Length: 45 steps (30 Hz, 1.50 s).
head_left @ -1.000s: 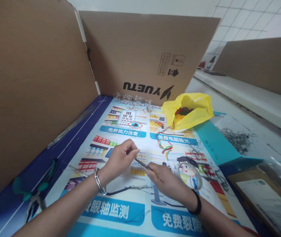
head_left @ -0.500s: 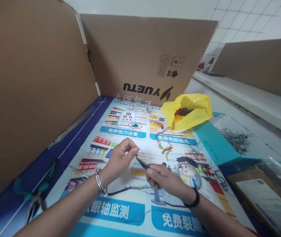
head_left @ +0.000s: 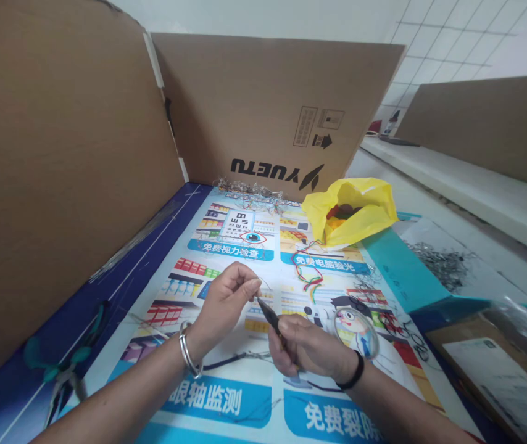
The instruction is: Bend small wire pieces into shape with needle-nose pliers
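Observation:
Over the middle of the printed sheet, my left hand (head_left: 232,296) pinches a thin wire (head_left: 266,283) between thumb and forefinger. The wire curves out a short way to the right of the fingertips. My right hand (head_left: 307,345) is wrapped round a pair of dark-jawed pliers (head_left: 269,313), whose tip points up and left and sits close to the left fingertips. Whether the jaws grip the wire is too small to tell. Beneath the hands, a dark bundle of wire (head_left: 231,361) lies on the sheet.
A yellow bag (head_left: 365,209) with coloured contents stands at the back right, coloured threads (head_left: 307,271) trailing from it. Green-handled pliers (head_left: 66,373) lie at left. Wire pieces (head_left: 444,265) heap beyond a turquoise folder (head_left: 406,271). Cardboard panels (head_left: 263,98) wall the left and back.
The pliers have tilted more steeply, and my right hand has turned slightly with them. My left hand stays almost in place, still pinching the wire.

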Available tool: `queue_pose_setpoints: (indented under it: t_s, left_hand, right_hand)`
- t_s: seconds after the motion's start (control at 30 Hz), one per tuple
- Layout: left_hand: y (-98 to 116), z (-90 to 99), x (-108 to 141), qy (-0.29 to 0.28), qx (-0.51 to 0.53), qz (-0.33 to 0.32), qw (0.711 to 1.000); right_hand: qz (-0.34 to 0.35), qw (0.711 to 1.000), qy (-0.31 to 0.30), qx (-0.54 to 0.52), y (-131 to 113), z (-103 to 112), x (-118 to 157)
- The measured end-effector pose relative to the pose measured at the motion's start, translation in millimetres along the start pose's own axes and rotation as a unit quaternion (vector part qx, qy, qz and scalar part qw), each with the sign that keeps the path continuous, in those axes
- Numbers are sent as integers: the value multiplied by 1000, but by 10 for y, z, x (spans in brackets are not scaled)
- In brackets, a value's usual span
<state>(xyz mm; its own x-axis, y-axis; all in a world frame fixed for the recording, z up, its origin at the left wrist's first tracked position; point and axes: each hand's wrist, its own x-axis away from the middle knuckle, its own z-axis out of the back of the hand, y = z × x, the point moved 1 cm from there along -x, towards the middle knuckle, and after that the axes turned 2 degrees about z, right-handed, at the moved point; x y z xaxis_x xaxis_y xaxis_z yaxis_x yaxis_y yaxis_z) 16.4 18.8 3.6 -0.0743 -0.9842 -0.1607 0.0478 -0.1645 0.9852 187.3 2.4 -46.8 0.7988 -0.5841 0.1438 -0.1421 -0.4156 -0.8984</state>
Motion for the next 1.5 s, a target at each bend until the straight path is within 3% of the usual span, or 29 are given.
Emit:
queue_pose_setpoints:
  t_s: [0.1,0.17,0.23,0.33,0.47,0.57,0.63,0.77,0.87,1.13,1.5]
  left_hand:
    - [-10,57,-54,1,-5,16,1000]
    - [-16,121,-110,15,-19,28,999]
    - [-25,184,-162,16,-29,37,999]
    - [-48,234,-209,-3,-48,54,997]
    - [-87,214,-212,-42,-29,88,995]
    - [-114,173,-194,-63,17,95,993]
    - [-133,146,-180,-70,41,99,992]
    - [-158,108,-160,-79,74,125,986]
    - [-159,101,-157,-73,76,134,985]
    - [-169,74,-148,-69,53,141,986]
    - [-161,46,-123,-67,58,175,981]
  right_hand:
    - [-5,989,18,144,-108,-39,38]
    - [6,945,69,320,-176,-36,60]
    - [43,850,157,501,-226,9,74]
    - [108,680,283,667,-264,125,81]
    - [147,479,296,813,-301,225,78]
    - [173,376,291,862,-329,214,96]
    - [192,338,288,875,-334,190,115]
    - [220,300,287,883,-317,161,151]
    - [242,292,288,879,-301,162,170]
    - [243,322,252,880,-288,196,171]
    - [227,340,240,880,-299,184,161]
